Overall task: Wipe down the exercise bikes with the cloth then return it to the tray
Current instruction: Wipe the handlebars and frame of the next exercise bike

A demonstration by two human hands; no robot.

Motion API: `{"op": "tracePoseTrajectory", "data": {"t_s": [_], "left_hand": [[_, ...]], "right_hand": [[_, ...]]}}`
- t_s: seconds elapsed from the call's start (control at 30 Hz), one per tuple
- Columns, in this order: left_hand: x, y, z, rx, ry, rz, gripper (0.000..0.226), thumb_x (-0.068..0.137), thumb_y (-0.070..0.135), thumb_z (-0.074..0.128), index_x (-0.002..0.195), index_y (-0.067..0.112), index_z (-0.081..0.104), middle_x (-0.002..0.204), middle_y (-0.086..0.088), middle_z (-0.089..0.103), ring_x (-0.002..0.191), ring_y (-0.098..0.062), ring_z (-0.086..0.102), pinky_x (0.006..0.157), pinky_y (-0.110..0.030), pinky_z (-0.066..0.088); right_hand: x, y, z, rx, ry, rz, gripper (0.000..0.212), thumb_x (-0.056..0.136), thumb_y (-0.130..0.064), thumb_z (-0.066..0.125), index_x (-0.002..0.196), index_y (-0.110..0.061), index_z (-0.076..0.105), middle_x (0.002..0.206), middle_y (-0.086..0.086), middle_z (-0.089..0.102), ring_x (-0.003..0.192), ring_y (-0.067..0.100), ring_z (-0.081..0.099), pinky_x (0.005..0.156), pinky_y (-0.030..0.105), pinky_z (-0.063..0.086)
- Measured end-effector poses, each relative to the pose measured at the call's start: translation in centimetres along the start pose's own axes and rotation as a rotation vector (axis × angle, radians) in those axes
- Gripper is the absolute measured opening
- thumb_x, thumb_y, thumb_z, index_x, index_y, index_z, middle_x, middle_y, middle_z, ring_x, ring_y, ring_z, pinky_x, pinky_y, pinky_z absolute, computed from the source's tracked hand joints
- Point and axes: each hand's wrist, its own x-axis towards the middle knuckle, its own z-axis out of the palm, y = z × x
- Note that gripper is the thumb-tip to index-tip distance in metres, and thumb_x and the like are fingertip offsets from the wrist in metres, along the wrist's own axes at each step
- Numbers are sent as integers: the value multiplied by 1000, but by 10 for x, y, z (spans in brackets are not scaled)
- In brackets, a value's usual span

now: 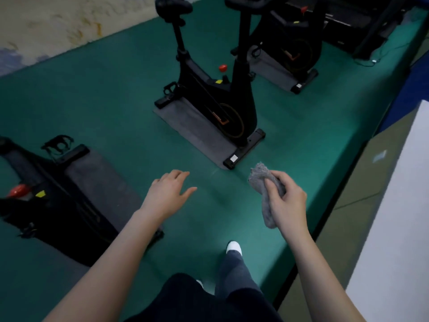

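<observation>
Gripped in the right hand (287,203), a crumpled grey cloth (264,182) sticks out above and below the curled fingers, held over the green floor (104,89) just in front of the nearest upright exercise bike (222,98). Left of the cloth, the left hand (169,194) hangs relaxed with loose fingers, holding nothing. Another bike (290,43) stands behind the first, and a third bike (51,201) sits to its left.

Crumpled grey cloth (260,178) gripped in right hand (287,205); black exercise bikes (222,98) stand upright nearby
</observation>
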Motion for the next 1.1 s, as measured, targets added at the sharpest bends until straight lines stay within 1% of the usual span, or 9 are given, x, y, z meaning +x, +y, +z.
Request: {"op": "tracePoseTrajectory", "data": {"t_s": [0.1, 0.23, 0.4, 0.5, 0.53, 0.6, 0.7, 0.93, 1.1], "left_hand": [[26, 20, -5, -37, 34, -77, 58, 95, 52, 39, 144, 21, 34, 142, 0, 42, 129, -21, 41, 104, -39, 34], [59, 53, -13, -85, 89, -139, 58, 95, 50, 41, 143, 19, 35, 141, -1, 43, 128, -23, 43, 102, -41, 36], [82, 73, -16, -113, 132, -227, 57, 95, 49, 42, 143, 18, 36, 142, -1, 43, 128, -23, 43, 102, -41, 37], [89, 71, -17, -118, 122, -275, 57, 95, 48, 42, 143, 18, 36, 141, -2, 43, 127, -23, 43, 102, -41, 37], [93, 68, -19, -119, 123, -292, 57, 95, 48, 42, 143, 18, 36, 142, -2, 43, 127, -23, 43, 101, -41, 37], [104, 59, -23, -120, 131, -325, 57, 95, 48, 43, 143, 18, 36, 142, -2, 43, 127, -24, 43, 101, -42, 36], [121, 45, -28, -131, 139, -361, 56, 95, 48, 44, 142, 18, 38, 141, -1, 43, 127, -23, 43, 100, -41, 36], [174, -17, -47, -174, 162, -407, 57, 94, 47, 45, 142, 17, 39, 139, -3, 45, 126, -24, 44, 99, -42, 37], [192, -65, -70, -207, 172, -499, 57, 95, 48, 43, 143, 18, 36, 141, -3, 44, 128, -25, 42, 100, -43, 35]], "right_hand": [[50, 6, -7, -1, -63, -57, 24, 88, -7, 61, 88, -30, 63, 78, -26, 62, 73, -16, 56, 68, -1, 37], [109, 18, -17, -2, -134, -77, 13, 88, -9, 61, 96, -17, 69, 81, -17, 65, 76, -6, 56, 71, 1, 38], [160, 32, -17, -9, -234, -92, 14, 88, -10, 60, 98, -15, 69, 82, -13, 66, 74, -14, 56, 68, 1, 38], [181, 34, -5, -4, -277, -92, 12, 89, -9, 61, 97, -14, 69, 80, -12, 66, 73, -6, 56, 68, 3, 39], [188, 33, 1, 4, -295, -93, 12, 88, -9, 61, 95, -16, 68, 79, -15, 65, 72, -7, 57, 67, 2, 39], [203, 29, 15, 13, -330, -108, 14, 88, -9, 61, 92, -21, 66, 79, -22, 63, 72, -15, 56, 66, 0, 37], [224, 21, 42, 27, -371, -125, 15, 88, -7, 61, 92, -21, 66, 79, -24, 61, 72, -20, 54, 66, -2, 36], [272, -10, 124, 2, -459, -174, 20, 88, -7, 61, 90, -26, 63, 78, -20, 63, 71, -18, 55, 67, -1, 37], [307, -41, 175, -10, -529, -233, 17, 89, -9, 61, 92, -25, 65, 79, -22, 63, 72, -16, 57, 68, 0, 39]]}}
